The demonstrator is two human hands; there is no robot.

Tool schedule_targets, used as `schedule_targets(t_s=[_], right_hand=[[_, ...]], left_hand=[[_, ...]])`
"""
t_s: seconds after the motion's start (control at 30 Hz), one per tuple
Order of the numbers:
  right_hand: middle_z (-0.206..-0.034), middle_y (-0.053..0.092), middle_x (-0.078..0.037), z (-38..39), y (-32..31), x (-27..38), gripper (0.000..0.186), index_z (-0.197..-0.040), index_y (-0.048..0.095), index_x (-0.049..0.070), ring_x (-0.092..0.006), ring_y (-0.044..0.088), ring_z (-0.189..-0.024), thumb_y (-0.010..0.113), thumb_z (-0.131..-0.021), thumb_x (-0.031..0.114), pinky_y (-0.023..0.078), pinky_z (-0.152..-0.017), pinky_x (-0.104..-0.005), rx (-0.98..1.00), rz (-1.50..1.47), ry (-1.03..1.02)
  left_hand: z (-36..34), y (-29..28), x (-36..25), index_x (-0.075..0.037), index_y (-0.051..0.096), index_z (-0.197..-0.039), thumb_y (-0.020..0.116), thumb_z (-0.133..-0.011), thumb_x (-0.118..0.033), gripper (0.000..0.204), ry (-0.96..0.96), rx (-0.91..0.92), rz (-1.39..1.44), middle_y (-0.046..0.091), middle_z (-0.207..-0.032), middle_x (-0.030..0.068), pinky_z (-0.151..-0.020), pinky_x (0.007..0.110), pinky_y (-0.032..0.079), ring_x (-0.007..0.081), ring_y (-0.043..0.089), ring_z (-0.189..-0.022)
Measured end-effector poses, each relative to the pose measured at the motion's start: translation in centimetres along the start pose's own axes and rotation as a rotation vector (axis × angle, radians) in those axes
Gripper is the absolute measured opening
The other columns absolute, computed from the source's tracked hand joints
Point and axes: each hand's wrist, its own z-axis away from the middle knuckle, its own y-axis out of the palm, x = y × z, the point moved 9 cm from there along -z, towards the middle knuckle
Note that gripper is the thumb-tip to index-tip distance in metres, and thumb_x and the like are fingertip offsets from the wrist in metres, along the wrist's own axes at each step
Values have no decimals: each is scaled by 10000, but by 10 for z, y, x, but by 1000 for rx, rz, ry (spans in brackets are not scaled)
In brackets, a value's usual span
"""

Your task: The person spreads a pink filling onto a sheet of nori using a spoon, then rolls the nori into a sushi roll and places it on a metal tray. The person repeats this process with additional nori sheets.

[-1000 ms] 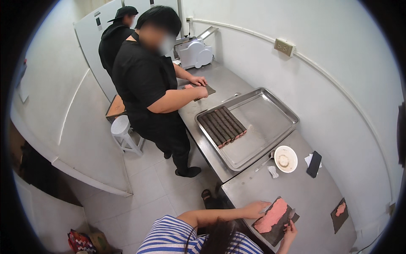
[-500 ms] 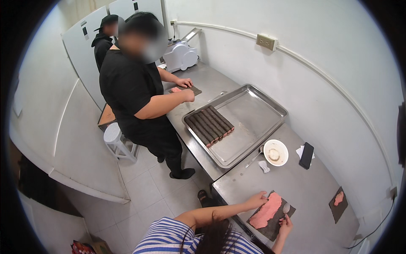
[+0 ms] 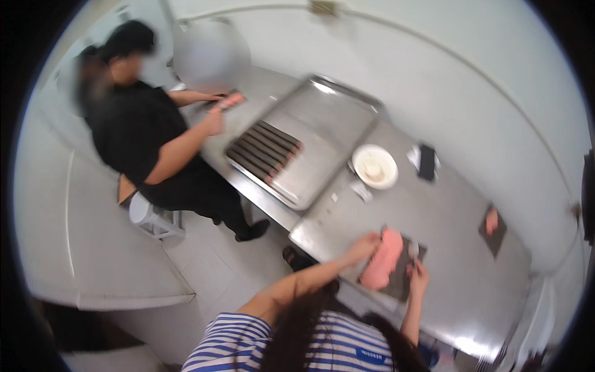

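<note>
A dark seaweed sheet lies on the metal table in front of me, with a thick band of pink paste spread along its left part. My left hand is at the sheet's upper left edge, its fingers drawn together on that edge, somewhat blurred. In my right hand is a spoon, its bowl over the bare right part of the sheet. A second seaweed sheet with a small lump of pink paste lies farther right.
A large metal tray holds several dark seaweed rolls side by side. Near it are a white bowl, a crumpled wrapper and a black phone. A co-worker in black handles another paste-topped sheet; a white stool stands behind.
The whole view has shifted and blurred as my head moved. The co-worker now lifts a sheet with paste off the table. My hands stay at the same sheet, spoon in my right.
</note>
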Motion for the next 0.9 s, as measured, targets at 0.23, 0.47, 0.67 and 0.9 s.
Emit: schedule_targets(t_s=[0.23, 0.47, 0.67, 0.9], right_hand=[[-751, 658, -48, 6, -2, 58, 316, -1145, 675, 81, -104, 580, -631, 510, -879, 39, 460, -588, -263, -11, 327, -60], [-854, 613, -88, 29, 29, 122, 290, -1032, 702, 97, -290, 600, -845, 543, -799, 30, 493, -729, -414, 20, 954, -467], [-877, 616, -121, 2, 40, 122, 297, -1042, 699, 96, -324, 600, -877, 535, -804, 26, 494, -755, -439, 3, 897, -454], [-961, 648, -148, -26, 38, 117, 316, -1063, 700, 112, -354, 619, -939, 501, -827, 47, 488, -802, -461, 101, 919, -215]], left_hand=[[-2, -11, 7, -17, 553, -1228, 525, -927, -144, 328, -195, 56, 98, 612, -1136, 74, -916, 276, 463, 137, 589, -1031], [2, -9, -12, 31, 536, -1246, 540, -914, -110, 361, -186, 77, 18, 606, -1090, 72, -915, 260, 466, 128, 590, -1006], [-7, -16, -9, 57, 566, -1197, 575, -863, -78, 361, -114, 44, -73, 642, -1050, 110, -818, 257, 507, 139, 623, -921], [-15, -20, -13, 81, 620, -1095, 614, -812, -71, 321, -104, -35, -81, 696, -930, 149, -676, 261, 534, 160, 670, -746]])
